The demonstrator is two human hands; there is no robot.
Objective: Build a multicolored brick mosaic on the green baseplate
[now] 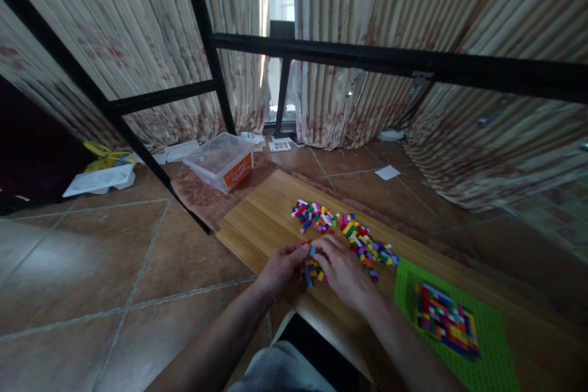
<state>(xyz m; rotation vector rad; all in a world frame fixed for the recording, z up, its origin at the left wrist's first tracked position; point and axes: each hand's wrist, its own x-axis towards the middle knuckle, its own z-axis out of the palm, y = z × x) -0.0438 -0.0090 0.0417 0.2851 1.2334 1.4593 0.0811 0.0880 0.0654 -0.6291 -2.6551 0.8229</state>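
Note:
My left hand [281, 268] and my right hand [340, 271] meet over the near edge of a wooden table [257, 220]. Their fingertips pinch together on a small blue brick [312, 250]. A little cluster of coloured bricks [313, 272] lies between and under the hands. A long scatter of small coloured bricks [345, 230] stretches across the table just beyond my fingers. To the right lies a green baseplate [491, 343] with a block of mixed-colour bricks [444, 318] pressed onto it.
A clear plastic box with an orange label [223, 161] stands on the tiled floor beyond the table. A black metal frame [367, 58] crosses the view before striped curtains [138, 37]. Papers and a yellow bag [108, 156] lie at left.

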